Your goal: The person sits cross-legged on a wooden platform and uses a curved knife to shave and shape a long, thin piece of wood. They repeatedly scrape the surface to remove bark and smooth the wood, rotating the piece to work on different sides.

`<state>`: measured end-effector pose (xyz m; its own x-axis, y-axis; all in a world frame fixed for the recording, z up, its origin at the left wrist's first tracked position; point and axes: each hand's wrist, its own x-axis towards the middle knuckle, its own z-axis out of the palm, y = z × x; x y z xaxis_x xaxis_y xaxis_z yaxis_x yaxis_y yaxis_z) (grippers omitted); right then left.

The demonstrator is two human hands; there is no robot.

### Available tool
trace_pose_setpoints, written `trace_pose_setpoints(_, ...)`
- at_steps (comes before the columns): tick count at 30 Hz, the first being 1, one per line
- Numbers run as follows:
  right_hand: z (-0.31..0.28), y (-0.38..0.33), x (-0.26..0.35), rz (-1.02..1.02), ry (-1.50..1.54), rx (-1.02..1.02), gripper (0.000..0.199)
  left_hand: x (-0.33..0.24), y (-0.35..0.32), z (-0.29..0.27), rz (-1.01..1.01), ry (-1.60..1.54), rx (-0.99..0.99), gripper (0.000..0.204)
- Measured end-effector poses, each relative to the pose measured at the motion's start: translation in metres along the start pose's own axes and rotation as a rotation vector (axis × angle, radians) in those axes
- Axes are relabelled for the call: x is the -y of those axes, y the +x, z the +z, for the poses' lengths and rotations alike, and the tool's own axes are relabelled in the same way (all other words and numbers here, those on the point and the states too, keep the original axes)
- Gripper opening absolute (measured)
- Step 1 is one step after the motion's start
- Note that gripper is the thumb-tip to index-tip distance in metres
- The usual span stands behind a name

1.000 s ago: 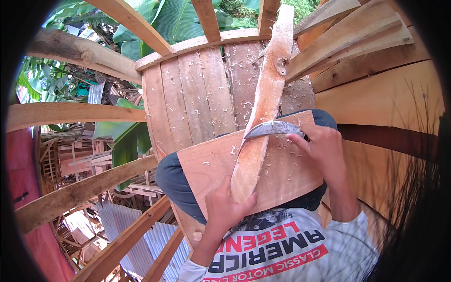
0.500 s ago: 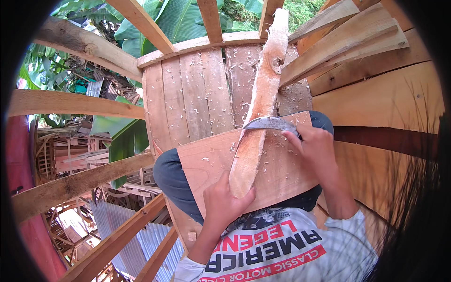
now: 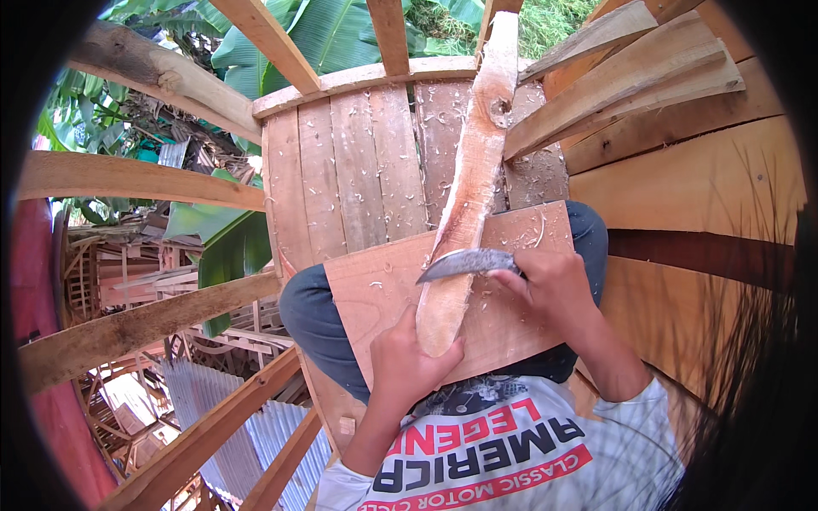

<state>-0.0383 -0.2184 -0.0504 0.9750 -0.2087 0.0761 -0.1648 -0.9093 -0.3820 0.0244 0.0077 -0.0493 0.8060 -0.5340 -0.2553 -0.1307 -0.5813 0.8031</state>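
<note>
A long, pale strip of wood (image 3: 479,162) with a dark knot near its far part slants away from me. Its near end is in the grip of my left hand (image 3: 412,358), thumb on one side and fingers on the other. My right hand (image 3: 555,285) is closed round the handle of a curved knife (image 3: 464,264); the handle is hidden in the fist. The grey blade lies across the strip, its tip pointing left. Under the strip, a flat wooden board (image 3: 375,294) rests over my lap, with a few curled shavings on it.
Plank flooring (image 3: 358,170) strewn with shavings lies beyond my knees. Rough boards (image 3: 630,94) lean at the far right, beside a plank wall (image 3: 690,187). Wooden rails (image 3: 153,319) run along the left, with corrugated sheets (image 3: 213,417) and banana leaves (image 3: 319,43) outside.
My right hand has drawn the knife toward me along the strip, nearer to my left hand. A curled shaving now shows by the right hand. The left hand keeps its hold.
</note>
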Motion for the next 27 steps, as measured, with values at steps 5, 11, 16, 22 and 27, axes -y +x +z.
trace_pose_setpoints(5, -0.005, 0.013, -0.015, 0.132, -0.051, -0.088, 0.046, -0.002, 0.001, -0.001, -0.012, -0.002, 0.017, 0.053)
trace_pose_setpoints(11, 0.003, 0.019, -0.026, 0.228, -0.043, -0.118, 0.046, -0.001, -0.002, -0.004, -0.079, -0.03, 0.062, 0.053)
trace_pose_setpoints(16, 0.004, 0.006, -0.007, 0.159, -0.025, -0.03, 0.045, -0.002, -0.004, -0.006, -0.047, -0.023, 0.036, 0.055)
trace_pose_setpoints(22, -0.002, 0.028, -0.021, 0.334, 0.015, -0.079, 0.047, 0.001, -0.002, -0.006, -0.046, 0.005, 0.053, 0.057)
trace_pose_setpoints(27, -0.01, 0.016, -0.019, 0.125, -0.019, -0.06, 0.047, -0.002, 0.001, -0.006, -0.061, 0.036, 0.12, 0.054)
